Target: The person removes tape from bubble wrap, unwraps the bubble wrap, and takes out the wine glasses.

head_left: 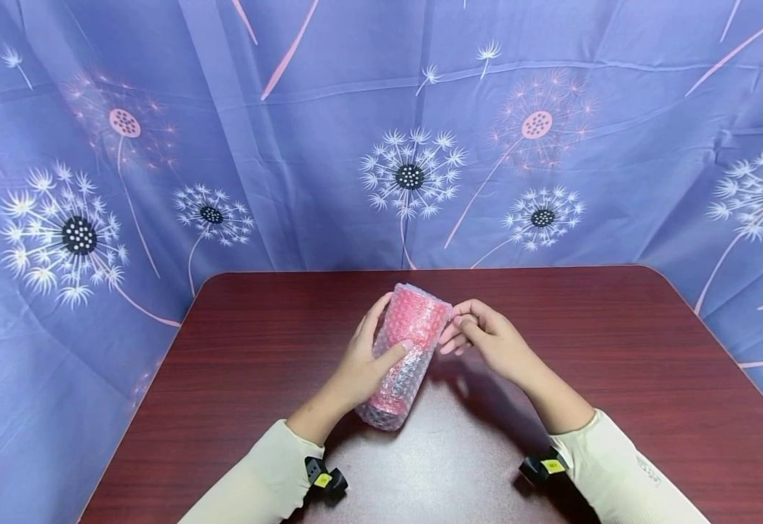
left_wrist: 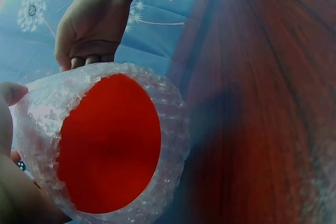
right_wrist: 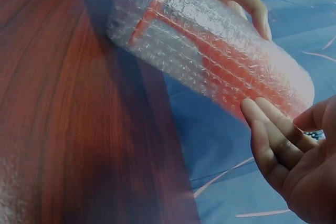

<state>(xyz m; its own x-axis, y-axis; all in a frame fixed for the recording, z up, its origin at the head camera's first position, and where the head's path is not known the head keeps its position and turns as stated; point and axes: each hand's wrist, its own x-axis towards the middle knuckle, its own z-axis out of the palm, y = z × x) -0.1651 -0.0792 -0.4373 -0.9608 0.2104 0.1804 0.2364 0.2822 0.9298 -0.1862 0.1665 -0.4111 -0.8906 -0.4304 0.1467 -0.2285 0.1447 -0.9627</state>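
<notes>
A red cylinder-shaped object [left_wrist: 113, 145] is wrapped in clear bubble wrap [right_wrist: 178, 66]. It is tilted over the table, its top leaning toward the far side. My left hand [head_left: 361, 364] grips the bundle from the left, thumb across its front and fingers round the back. At the upper right corner of the wrap, my right hand [head_left: 489, 338] pinches the edge between thumb and index finger. Its other fingers [right_wrist: 268, 142] stretch out along the wrap's side. The left wrist view faces the flat red round end, framed by the wrap's rim. What the red object is stays hidden under the wrap.
The dark red wood-grain table [head_left: 257, 327] spreads under both hands, with a bright glare near its front. Behind it hangs a blue cloth [head_left: 329, 182] printed with dandelions. Black wrist cameras [head_left: 329, 480] sit at both pale sleeves.
</notes>
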